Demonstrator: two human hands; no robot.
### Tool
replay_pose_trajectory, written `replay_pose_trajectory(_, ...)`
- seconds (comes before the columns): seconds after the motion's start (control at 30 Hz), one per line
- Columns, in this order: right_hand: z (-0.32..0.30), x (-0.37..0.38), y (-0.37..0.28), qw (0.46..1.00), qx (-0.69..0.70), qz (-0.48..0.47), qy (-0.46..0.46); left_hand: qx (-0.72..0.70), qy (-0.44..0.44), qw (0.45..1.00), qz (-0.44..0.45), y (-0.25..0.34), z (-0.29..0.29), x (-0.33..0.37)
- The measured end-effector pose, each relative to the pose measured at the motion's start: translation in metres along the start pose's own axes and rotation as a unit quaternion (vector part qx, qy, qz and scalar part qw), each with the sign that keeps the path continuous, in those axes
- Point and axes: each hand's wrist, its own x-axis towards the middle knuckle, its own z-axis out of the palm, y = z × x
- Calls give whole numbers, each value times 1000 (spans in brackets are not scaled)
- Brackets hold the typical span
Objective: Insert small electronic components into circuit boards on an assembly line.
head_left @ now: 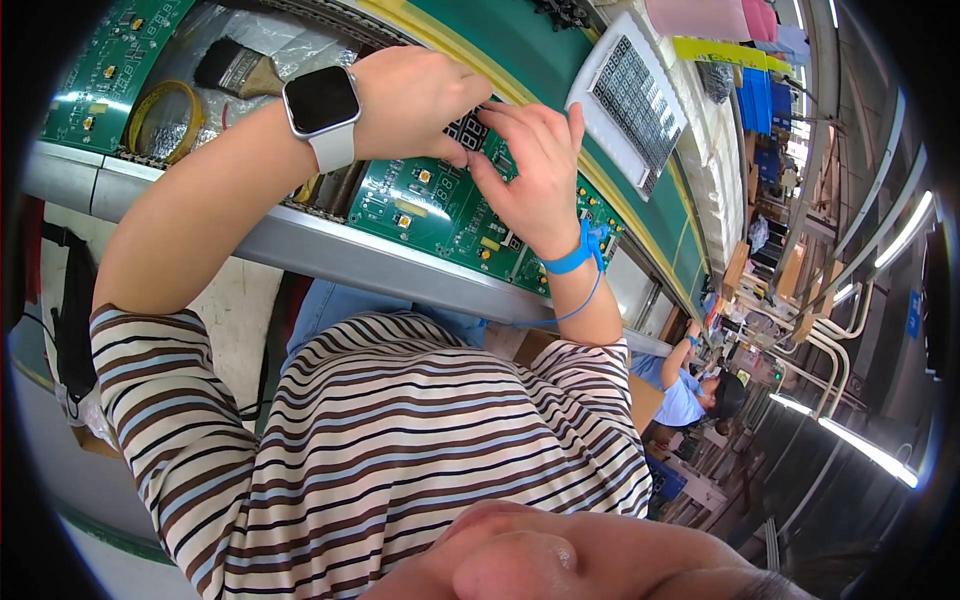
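Both my hands meet over a green circuit board (380, 192) lying on the workbench rail. My left hand (420, 105), with a watch on its wrist, bends its fingers at the left side of a black-and-white digit display (467, 131). From the right, my right hand (533, 170) has its thumb and fingers closed around the other side of that display. A blue strap with a cord (570, 258) circles the right wrist. The display sits at the board's surface; its underside is hidden, so whether it is seated I cannot tell.
Beyond the board runs a green conveyor belt (520, 55), carrying a white foam tray (603, 130) of digit displays. To the left lie a brush (240, 70), a yellow tape roll (163, 150) and another circuit board (125, 55). A person (685, 392) works farther along the line.
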Motion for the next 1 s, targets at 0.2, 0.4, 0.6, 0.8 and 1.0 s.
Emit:
replay_pose_trajectory(0.2,-5,-7,6,999,12,46,22,-14,18,1000,-2,-3,0,0)
replay_pose_trajectory(0.4,-11,-7,-2,998,-58,20,-11,-4,-2,1000,15,4,3,-1)
replay_pose_trajectory(0.6,-12,-26,-20,998,20,49,-16,16,-13,1000,-24,-1,2,-2)
replay_pose_trajectory(0.8,1,-42,-29,995,42,52,-71,26,-58,997,-46,4,5,-2)
replay_pose_trajectory(1.0,1,-39,-31,995,22,51,-81,37,-52,997,-36,4,7,-1)
